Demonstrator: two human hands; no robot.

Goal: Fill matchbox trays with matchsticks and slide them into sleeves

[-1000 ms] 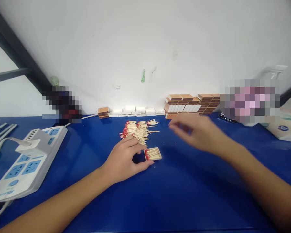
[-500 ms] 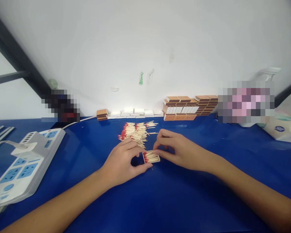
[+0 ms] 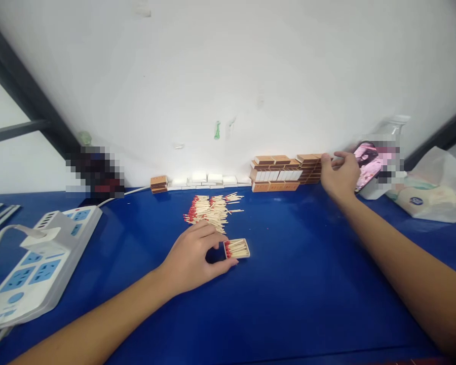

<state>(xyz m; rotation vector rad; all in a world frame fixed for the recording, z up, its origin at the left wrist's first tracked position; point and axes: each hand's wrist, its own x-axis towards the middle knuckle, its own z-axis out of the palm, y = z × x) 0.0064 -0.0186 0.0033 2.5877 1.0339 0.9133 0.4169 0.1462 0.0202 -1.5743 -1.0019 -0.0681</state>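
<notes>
My left hand (image 3: 199, 258) rests on the blue table, thumb and fingers closed about the left end of a matchbox tray (image 3: 248, 253). Matches (image 3: 236, 248) with red heads lie in this white tray, heads to the left. Just beyond that hand spreads a loose pile of matches (image 3: 209, 210). My right hand (image 3: 341, 175) is out at the right end of a stack of brown matchboxes (image 3: 275, 186), its thumb and fingers apart. It covers part of the stack's end, and I cannot tell whether it touches a box.
White matchbox trays (image 3: 207, 179) line the wall, with a few brown matchboxes (image 3: 158, 184) at their left. A phone (image 3: 366, 161) leans at the right, beside a tissue pack (image 3: 421, 200). A white power strip (image 3: 57, 268) with a plugged-in charger lies at the left.
My right hand has left the matches in the tray and moved far right to the matchbox stack. My left hand keeps hold of the tray. The view has shifted slightly.
</notes>
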